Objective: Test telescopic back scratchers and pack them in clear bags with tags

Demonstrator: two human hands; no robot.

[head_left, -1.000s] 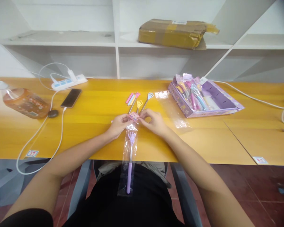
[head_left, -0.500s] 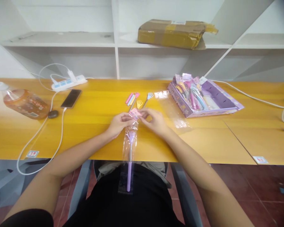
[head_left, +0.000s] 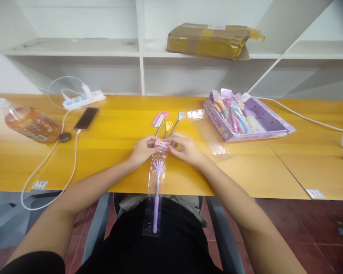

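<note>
Both hands pinch the pink card top of a clear packet (head_left: 157, 179) that holds a purple hand-shaped back scratcher (head_left: 157, 198). My left hand (head_left: 143, 150) grips the card's left end and my right hand (head_left: 187, 149) its right end, above the yellow table (head_left: 108, 152). The packet hangs down over the table's front edge toward my lap. Just beyond my hands lie three loose scratchers (head_left: 167, 121), pink, yellow and blue. An empty clear packet (head_left: 208, 131) lies to their right.
A purple box (head_left: 268, 123) with several packed scratchers stands at the right. At the left are a tea bottle on its side (head_left: 28, 122), a phone (head_left: 86, 118), a power strip (head_left: 82, 99) and white cables. A cardboard parcel (head_left: 211, 40) rests on the shelf behind.
The pink card top, tilted up half a second ago, is now folded down flat between my fingers. My hands have drawn slightly closer together; the packet barely moved.
</note>
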